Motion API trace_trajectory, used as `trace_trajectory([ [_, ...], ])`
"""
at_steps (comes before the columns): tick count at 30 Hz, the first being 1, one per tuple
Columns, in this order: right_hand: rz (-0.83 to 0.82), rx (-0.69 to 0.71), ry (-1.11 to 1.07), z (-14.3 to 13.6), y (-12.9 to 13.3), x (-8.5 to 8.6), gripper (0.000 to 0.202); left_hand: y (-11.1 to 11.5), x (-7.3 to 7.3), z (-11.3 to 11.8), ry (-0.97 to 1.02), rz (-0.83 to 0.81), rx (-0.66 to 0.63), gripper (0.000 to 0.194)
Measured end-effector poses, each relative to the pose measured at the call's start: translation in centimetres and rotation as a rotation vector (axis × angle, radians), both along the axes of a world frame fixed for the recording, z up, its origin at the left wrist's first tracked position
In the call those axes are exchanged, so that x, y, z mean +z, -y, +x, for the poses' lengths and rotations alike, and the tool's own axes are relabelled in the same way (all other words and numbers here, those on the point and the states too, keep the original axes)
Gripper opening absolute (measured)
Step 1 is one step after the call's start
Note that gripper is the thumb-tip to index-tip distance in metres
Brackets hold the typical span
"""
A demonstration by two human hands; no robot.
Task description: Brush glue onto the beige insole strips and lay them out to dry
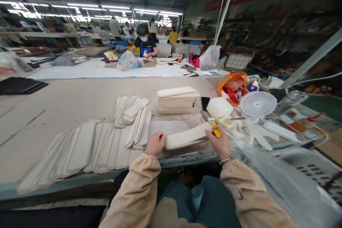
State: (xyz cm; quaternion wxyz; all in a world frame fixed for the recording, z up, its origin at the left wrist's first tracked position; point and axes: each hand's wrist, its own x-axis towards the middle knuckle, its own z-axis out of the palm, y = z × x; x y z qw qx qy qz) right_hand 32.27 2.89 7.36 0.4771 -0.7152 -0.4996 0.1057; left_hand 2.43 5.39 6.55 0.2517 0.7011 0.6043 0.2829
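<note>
Right in front of me lies a low pile of long white pieces with rounded ends (188, 136). My left hand (156, 143) is closed at the pile's left end, its fingertips pressed together against the edge. My right hand (219, 141) pinches the right end of the top piece, which bends up a little there. Beside those fingers lies a yellow-handled tool (216, 130). A neat taller stack of similar pieces (176, 100) stands behind the pile. Many more pieces (81, 146) are fanned out in overlapping rows to the left.
On the right are a white fan (258, 104), a white block (219, 107), a black phone (205, 103), an orange bag (233, 86) and clear plastic (288, 181). Black sheets (21, 85) lie far left. A person (145, 45) sits across at a white table (98, 72).
</note>
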Motion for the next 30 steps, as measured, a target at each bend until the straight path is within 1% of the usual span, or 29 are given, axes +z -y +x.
trace_trajectory([
  [5, -0.011, -0.012, -0.002, -0.2, 0.2, 0.2, 0.038, 0.3, -0.2, -0.5, 0.057, -0.035, 0.011, 0.019],
  [9, -0.001, -0.006, -0.007, -0.2, 0.4, 0.1, 0.039, 0.5, -0.5, -0.7, 0.073, -0.037, -0.032, 0.029],
  [13, -0.002, -0.002, 0.002, 0.0, 0.5, 0.0, 0.038, 0.5, -0.6, -0.7, 0.033, -0.037, -0.068, 0.035],
  [20, -0.026, -0.011, 0.059, 0.3, 0.5, -0.5, 0.036, 0.7, 0.0, -0.5, -0.016, -0.012, -0.102, 0.030],
  [27, -0.023, 0.019, 0.115, 0.6, 0.4, -0.8, 0.033, 0.4, -0.6, -0.7, -0.008, 0.012, -0.102, 0.030],
  [30, -0.035, 0.012, 0.146, 0.9, 0.3, -1.1, 0.032, 0.3, -0.6, -0.7, 0.006, 0.016, -0.094, 0.029],
])
